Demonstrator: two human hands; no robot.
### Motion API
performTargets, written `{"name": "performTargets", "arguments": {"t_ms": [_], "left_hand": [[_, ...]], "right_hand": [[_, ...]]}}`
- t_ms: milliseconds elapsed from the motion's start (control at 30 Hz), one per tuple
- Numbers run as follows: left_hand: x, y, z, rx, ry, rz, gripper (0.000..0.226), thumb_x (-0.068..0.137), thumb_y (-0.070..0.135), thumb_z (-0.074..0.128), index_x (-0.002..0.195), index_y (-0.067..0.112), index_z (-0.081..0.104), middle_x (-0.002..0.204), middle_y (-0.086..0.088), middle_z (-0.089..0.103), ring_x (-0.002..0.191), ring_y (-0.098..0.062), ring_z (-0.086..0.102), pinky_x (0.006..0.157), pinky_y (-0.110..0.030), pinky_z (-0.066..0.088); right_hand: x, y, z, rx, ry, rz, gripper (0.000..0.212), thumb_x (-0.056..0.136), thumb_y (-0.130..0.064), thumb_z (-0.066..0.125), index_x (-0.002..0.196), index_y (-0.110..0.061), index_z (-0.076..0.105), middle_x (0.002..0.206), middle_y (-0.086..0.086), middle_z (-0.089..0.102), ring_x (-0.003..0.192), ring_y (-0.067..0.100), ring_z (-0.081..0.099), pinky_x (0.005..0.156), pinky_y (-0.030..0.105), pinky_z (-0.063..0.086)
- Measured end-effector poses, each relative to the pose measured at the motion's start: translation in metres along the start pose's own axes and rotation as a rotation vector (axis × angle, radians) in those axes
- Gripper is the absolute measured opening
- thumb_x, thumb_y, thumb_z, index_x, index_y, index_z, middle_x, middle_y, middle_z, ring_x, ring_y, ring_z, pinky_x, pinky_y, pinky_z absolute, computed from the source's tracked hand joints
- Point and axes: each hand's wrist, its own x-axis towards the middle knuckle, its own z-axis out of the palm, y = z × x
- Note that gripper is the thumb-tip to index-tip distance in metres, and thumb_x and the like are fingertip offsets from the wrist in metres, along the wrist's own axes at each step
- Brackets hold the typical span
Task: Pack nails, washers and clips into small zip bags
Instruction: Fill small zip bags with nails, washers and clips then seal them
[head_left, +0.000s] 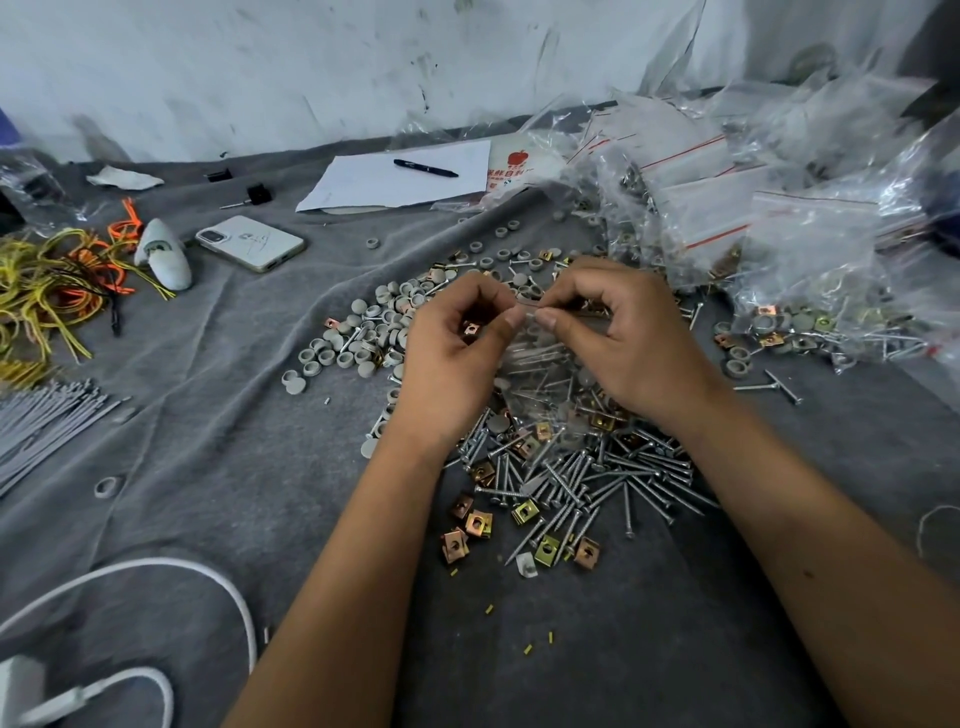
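Grey felt cloth (218, 447) covers the work surface, backed by a scuffed white wall (311, 67). Taking the loose heap of nails (582, 478) as the landmark: just above it both hands meet over a small clear zip bag (540, 364) that hangs down between them, with nails and other parts dimly visible inside. The left hand (452, 353) pinches the bag's top edge between thumb and forefinger, its other fingers curled around a brass clip (471, 328) in the palm. The right hand (628, 343) pinches the same edge from the other side, fingers closed on the plastic. Brass clips (478, 525) lie scattered along the near-left side of the nails. Grey round washers (363, 332) spread up and left of the nails. Filled zip bags with red strips (769, 239) pile up to the upper right. Far up-left of the nails lie a white phone (250, 243), a sheet of paper (384, 179) with a black pen (425, 168), and yellow and orange ties (57, 280).
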Motion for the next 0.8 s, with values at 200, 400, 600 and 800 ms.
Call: {"name": "performTargets", "arguments": {"t_ms": [200, 400, 600, 800], "left_hand": [[-0.002, -0.0006, 0.0016, -0.01, -0.033, -0.021, 0.007, 0.099, 0.002, 0.065, 0.093, -0.001, 0.066, 0.081, -0.009, 0.064, 0.075, -0.015, 0.058, 0.068, -0.029, 0.048], [-0.0013, -0.0026, 0.0002, -0.007, 0.017, -0.007, 0.007, 0.097, 0.0, 0.065, 0.09, -0.001, 0.067, 0.087, -0.016, 0.07, 0.079, -0.013, 0.062, 0.074, -0.027, 0.051], [-0.0012, -0.0045, 0.001, -0.041, -0.007, -0.019, 0.003, 0.096, 0.005, 0.07, 0.094, 0.005, 0.072, 0.084, -0.001, 0.072, 0.076, -0.006, 0.066, 0.071, -0.019, 0.051], [0.0007, -0.0075, -0.0017, -0.028, 0.065, -0.013, 0.003, 0.094, 0.007, 0.073, 0.092, 0.004, 0.074, 0.084, -0.002, 0.074, 0.075, -0.007, 0.068, 0.071, -0.022, 0.053]], "right_hand": [[-0.0013, -0.003, -0.0004, 0.009, 0.011, -0.015, 0.003, 0.091, -0.006, 0.074, 0.091, -0.003, 0.074, 0.088, 0.002, 0.067, 0.085, 0.017, 0.064, 0.077, 0.039, 0.053], [-0.0004, 0.0001, -0.0012, 0.015, 0.019, 0.026, 0.008, 0.09, -0.013, 0.077, 0.094, -0.006, 0.076, 0.089, 0.0, 0.069, 0.084, 0.013, 0.065, 0.077, 0.036, 0.055], [-0.0002, -0.0009, -0.001, -0.001, -0.014, -0.016, 0.001, 0.09, -0.006, 0.074, 0.09, -0.005, 0.074, 0.086, 0.001, 0.067, 0.084, 0.016, 0.063, 0.076, 0.039, 0.052], [0.0, 0.0004, -0.0007, 0.044, -0.021, 0.053, 0.004, 0.091, -0.012, 0.075, 0.094, -0.009, 0.076, 0.087, -0.004, 0.069, 0.081, 0.006, 0.065, 0.071, 0.018, 0.05]]}}
